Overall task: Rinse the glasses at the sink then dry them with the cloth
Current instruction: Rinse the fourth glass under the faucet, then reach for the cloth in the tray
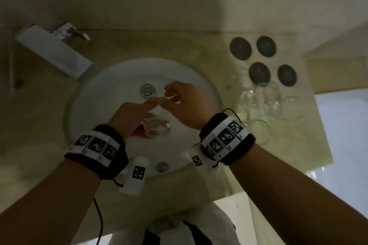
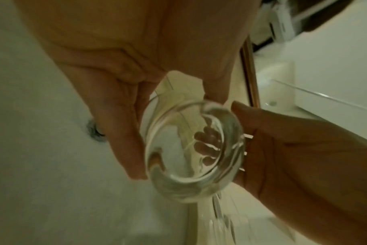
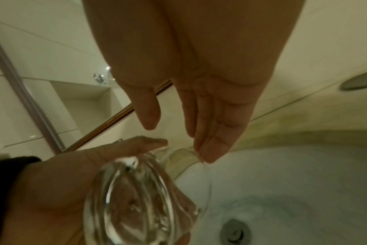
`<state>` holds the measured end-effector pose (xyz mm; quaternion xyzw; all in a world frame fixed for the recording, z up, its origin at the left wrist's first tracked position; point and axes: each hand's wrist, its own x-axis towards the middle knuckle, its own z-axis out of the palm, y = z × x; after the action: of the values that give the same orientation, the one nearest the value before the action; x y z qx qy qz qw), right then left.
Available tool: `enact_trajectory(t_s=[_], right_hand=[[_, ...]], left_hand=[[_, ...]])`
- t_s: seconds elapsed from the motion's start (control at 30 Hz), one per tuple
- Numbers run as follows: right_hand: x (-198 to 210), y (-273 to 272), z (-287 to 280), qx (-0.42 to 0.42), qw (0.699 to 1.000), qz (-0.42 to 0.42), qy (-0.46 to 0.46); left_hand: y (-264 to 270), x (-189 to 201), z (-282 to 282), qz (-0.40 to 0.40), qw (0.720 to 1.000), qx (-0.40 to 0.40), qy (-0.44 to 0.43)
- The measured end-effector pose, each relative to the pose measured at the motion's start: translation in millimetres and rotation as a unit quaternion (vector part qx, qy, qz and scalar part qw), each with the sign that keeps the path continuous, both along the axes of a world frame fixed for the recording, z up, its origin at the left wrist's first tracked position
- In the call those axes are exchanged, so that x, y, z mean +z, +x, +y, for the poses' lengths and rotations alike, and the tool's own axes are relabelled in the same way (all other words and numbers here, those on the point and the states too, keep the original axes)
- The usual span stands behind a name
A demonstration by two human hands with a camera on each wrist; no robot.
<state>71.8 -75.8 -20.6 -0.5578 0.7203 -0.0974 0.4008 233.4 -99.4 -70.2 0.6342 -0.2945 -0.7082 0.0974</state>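
glass (image 1: 156,128) in left hand (image 1: 129,119) over sink (image 1: 201,77)

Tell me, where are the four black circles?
In the head view, the four black circles sit on the counter, right of the sink, just behind the waiting glasses.

The light is dim and yellowish everywhere. From my head the worktop (image 1: 179,45) looks murky and soft, its lines bowing toward the edges, with a brighter bluish-white patch at far right. Both wrist views are smeared with motion blur, and the glass (image 2: 191,149) shows only streaky highlights.
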Motion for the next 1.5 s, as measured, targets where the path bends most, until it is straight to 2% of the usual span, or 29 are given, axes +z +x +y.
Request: enact_trajectory(t_s=[0.13, 0.27, 0.4, 0.53, 0.73, 0.87, 1.0, 1.17, 1.27, 1.37, 1.5], right_hand=[[18, -38, 50, -0.087, 0.996, 0.012, -0.023], [24, -73, 107, -0.132, 0.99, 0.013, -0.04], [10, -105, 156, -0.131, 0.99, -0.025, -0.044], [-7, -129, 183, -0.12, 0.988, -0.06, -0.082], [-23, -150, 197, -0.06, 0.989, -0.034, -0.133], [-21, -156, 195, -0.013, 0.991, 0.009, -0.134], [-12, -157, 188, 0.037, 0.991, 0.057, -0.114], [-3, -146, 181, 0.071, 0.98, 0.086, -0.164], [5, -136, 166, 0.077, 0.977, 0.074, -0.182], [22, -116, 143, 0.094, 0.972, 0.062, -0.206], [46, -73, 108, 0.127, 0.956, 0.052, -0.26]], left_hand=[[-44, 9, 24, 0.043, 0.981, -0.17, -0.087], [-77, 7, 52, 0.029, 0.917, -0.33, -0.221], [-103, 4, 84, 0.041, 0.891, -0.367, -0.264], [-122, -6, 108, -0.002, 0.84, -0.408, -0.358], [-140, -17, 138, -0.038, 0.826, -0.368, -0.425], [-145, -20, 147, -0.066, 0.824, -0.343, -0.447], [-150, -24, 153, -0.095, 0.815, -0.35, -0.452], [-136, -8, 152, -0.084, 0.857, -0.336, -0.381], [-109, 12, 143, -0.086, 0.883, -0.259, -0.381], [-70, 34, 128, -0.091, 0.915, -0.135, -0.37], [-6, 52, 103, -0.121, 0.923, 0.024, -0.365]])
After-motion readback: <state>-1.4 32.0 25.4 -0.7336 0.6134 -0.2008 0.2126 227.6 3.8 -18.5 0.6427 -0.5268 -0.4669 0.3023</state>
